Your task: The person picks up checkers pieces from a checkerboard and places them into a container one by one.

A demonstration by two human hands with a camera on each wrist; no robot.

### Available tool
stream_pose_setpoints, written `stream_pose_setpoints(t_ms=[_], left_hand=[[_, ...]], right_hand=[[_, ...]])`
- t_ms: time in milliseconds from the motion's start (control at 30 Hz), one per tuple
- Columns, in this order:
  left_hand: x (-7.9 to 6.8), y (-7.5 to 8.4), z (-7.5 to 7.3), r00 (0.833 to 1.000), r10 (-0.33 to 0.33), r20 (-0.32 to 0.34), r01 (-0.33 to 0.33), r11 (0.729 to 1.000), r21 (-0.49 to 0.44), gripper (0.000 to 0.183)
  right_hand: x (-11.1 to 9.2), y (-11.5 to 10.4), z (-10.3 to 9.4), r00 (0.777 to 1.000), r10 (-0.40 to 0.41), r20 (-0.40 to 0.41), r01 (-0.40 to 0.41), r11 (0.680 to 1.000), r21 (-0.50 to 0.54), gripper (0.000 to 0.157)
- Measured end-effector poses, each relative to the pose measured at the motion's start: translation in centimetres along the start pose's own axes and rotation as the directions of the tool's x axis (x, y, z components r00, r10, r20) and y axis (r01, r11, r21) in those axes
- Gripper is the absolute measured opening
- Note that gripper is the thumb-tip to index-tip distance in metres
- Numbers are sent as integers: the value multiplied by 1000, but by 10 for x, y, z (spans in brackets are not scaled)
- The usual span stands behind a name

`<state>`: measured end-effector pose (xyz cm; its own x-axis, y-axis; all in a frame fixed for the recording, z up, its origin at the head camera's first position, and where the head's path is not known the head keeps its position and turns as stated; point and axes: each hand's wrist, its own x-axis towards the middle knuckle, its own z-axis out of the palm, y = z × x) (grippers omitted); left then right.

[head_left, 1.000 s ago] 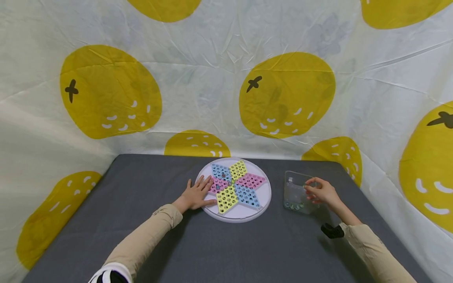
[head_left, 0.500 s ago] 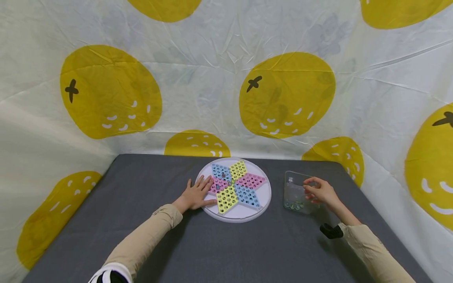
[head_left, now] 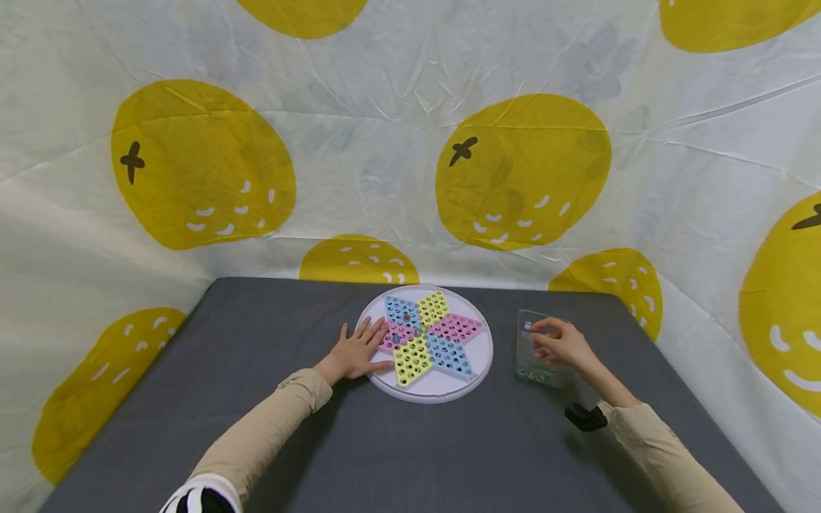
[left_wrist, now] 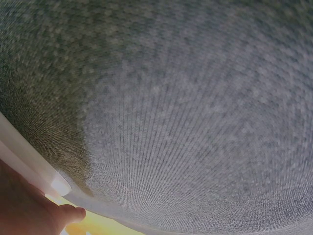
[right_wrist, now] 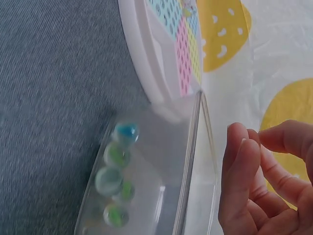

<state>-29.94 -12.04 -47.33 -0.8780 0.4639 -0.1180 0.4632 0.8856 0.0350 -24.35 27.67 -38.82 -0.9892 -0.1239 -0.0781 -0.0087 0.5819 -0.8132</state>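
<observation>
A round white Chinese checkers board (head_left: 477, 363) bears a star of blue, yellow and pink holed triangles. Several marbles (head_left: 407, 318) sit on it, on the left points and in the middle. My left hand (head_left: 349, 355) rests flat with spread fingers on its left edge; in the left wrist view only part of this hand (left_wrist: 34, 213) shows beside the rim. Over a clear plastic box (head_left: 522, 349) my right hand (head_left: 564, 345) hovers, thumb and fingertips together in a pinch. I cannot tell whether a marble is between them. Green and blue marbles (right_wrist: 108, 181) lie along the box's near side.
Dark grey cloth (head_left: 449, 456) covers the table. Behind it and at both sides hangs a pale curtain (head_left: 359, 142) with large yellow fruit prints. A black strap end (head_left: 585, 417) hangs from the right cuff.
My right hand stays over the box at first, then moves left across it, fingertips still together. The left hand keeps its place on the board. Marbles in the box have shifted slightly.
</observation>
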Motion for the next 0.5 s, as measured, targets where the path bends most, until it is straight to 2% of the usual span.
stream_pose_setpoints(t_ms=[500], left_hand=[[2,0,0,1000,-7,26,7,1000,10,86]], right_hand=[[13,-19,24,999,-36,37,36,999,5,33]])
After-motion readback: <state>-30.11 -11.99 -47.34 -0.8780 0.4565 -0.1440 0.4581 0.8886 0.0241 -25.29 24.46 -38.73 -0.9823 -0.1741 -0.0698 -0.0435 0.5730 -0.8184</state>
